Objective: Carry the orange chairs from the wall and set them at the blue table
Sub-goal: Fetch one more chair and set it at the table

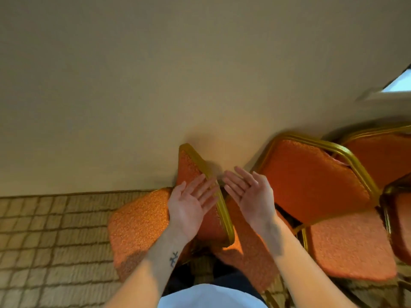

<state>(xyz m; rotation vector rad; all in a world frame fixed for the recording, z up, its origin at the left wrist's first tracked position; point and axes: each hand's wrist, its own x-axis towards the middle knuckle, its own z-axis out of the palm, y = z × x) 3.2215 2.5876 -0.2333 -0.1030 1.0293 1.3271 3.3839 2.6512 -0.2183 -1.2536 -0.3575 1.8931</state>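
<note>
Tan grid-pattern carpet [55,241]. On it: orange chairs [311,183], gold frames, in row by beige wall [155,85]; nearest chair [138,227] side-on.

the nearest orange chair [138,225] has nubbly upholstery and a gold metal frame; it stands side-on to the beige wall [155,85], its back seen edge-on and its seat out to the left over the patterned carpet [55,241]. just to its right the second orange chair [311,183] faces out from the wall, back upright. the third orange chair [382,156] sits close beside it at the far right, partly hidden.
</note>
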